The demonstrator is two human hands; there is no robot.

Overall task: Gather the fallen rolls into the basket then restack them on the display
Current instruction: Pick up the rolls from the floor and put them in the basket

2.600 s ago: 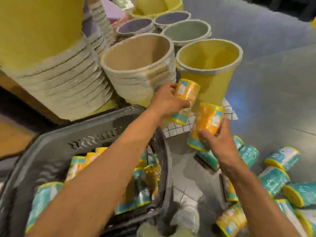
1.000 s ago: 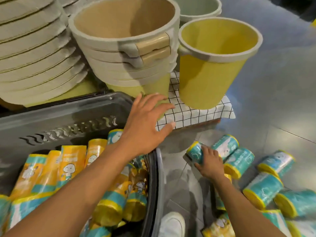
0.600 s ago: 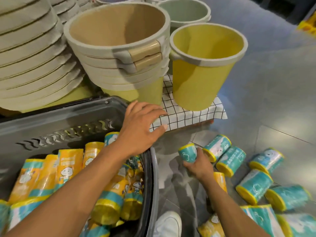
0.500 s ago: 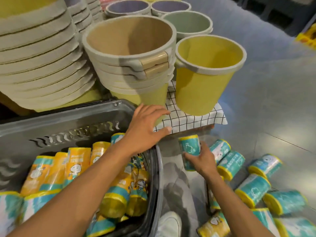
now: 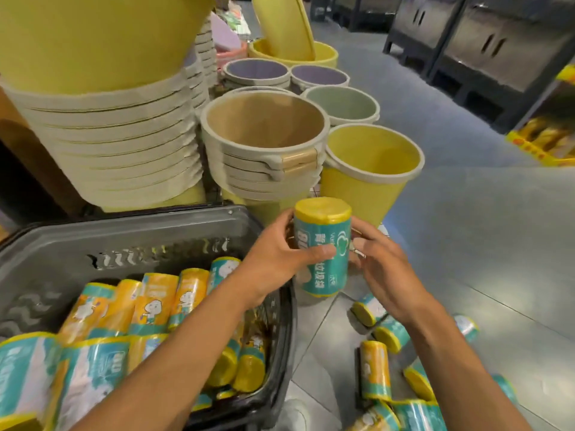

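While both hands curl round it, the teal roll stands upright in the air, yellow end up, just beside the basket's right rim. The left hand grips it from 9 o'clock, thumb across the label; the right hand holds it from 3 o'clock. At 8 o'clock of the roll sits the grey basket, full of packed rolls. Fallen rolls lie on the floor at 5 o'clock, and a yellow bucket stands at 1 o'clock.

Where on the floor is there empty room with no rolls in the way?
The grey floor right of the yellow bucket is bare. A narrow bare strip runs between the basket and the fallen rolls. It is crowded among those rolls, and inside the basket rolls lie packed together.
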